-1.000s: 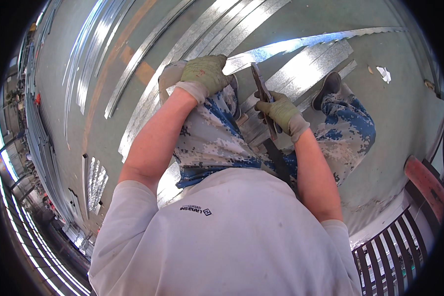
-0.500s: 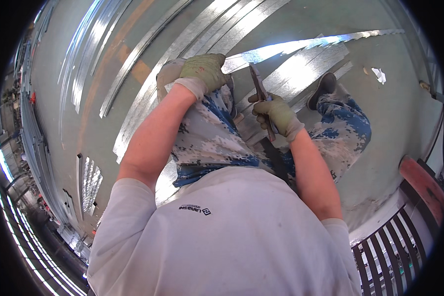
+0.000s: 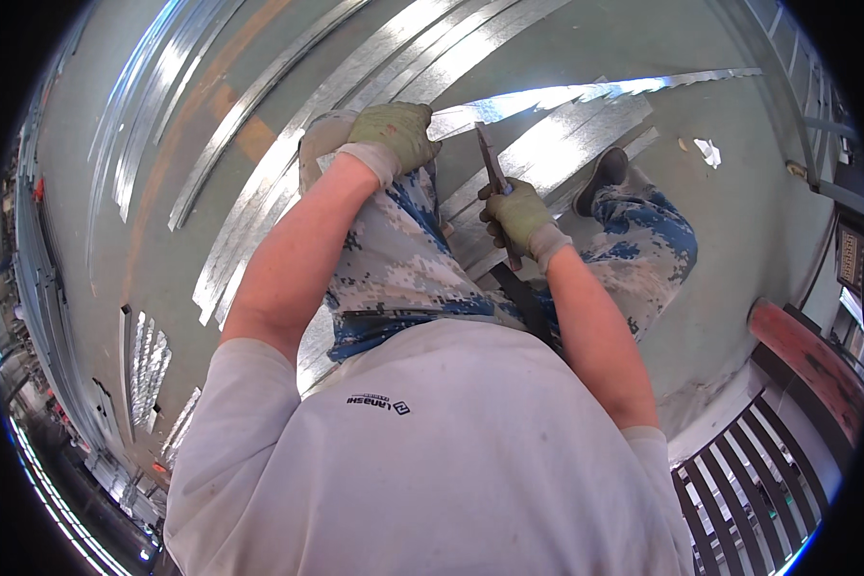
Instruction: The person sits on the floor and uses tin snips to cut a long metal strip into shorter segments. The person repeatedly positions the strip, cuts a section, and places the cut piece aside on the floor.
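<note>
The person's left hand [image 3: 391,136], gloved, is clamped on the near end of a notched metal strip [image 3: 547,98], just above the left knee; from there the strip slants away to the far right, narrowing toward its tip. The right hand [image 3: 523,216], also gloved, is wrapped around the handles of a tool [image 3: 491,161], whose head points far and slightly left. The tool's tip meets the strip's near edge in this view; whether they touch cannot be told. Beneath the strip, flat sheets [image 3: 576,132] lie on the floor [image 3: 715,240], with a shoe [image 3: 602,180] to their right and a white scrap [image 3: 708,153] farther right. Long rails [image 3: 259,110] lie at far left, and perforated pieces [image 3: 148,370] nearer. A red bar [image 3: 802,353] stands at right, above dark slats [image 3: 739,480].
</note>
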Tool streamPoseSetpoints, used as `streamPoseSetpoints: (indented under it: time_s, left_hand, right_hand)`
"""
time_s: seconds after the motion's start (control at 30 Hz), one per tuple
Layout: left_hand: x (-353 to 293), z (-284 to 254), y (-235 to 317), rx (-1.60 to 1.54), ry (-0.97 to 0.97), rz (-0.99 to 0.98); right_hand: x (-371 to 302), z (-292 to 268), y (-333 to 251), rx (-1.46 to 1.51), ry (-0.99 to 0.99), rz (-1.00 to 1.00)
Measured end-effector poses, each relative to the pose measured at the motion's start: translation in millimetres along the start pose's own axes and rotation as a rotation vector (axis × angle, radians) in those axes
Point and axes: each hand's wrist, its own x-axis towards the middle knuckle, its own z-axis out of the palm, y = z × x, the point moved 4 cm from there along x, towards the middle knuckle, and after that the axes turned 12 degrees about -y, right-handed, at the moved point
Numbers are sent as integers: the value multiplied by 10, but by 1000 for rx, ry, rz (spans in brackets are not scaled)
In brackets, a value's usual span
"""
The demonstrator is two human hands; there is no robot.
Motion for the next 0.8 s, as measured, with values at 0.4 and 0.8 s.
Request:
streamPoseSetpoints:
  time_s: [0.4, 0.8]
  left_hand:
    - [-6, 8, -21, 6, 35, 32]
    - [162, 169, 175, 254, 142, 145]
  right_hand:
    - [53, 195, -87, -694, 421, 71]
    - [1066, -367, 800, -544, 96, -71]
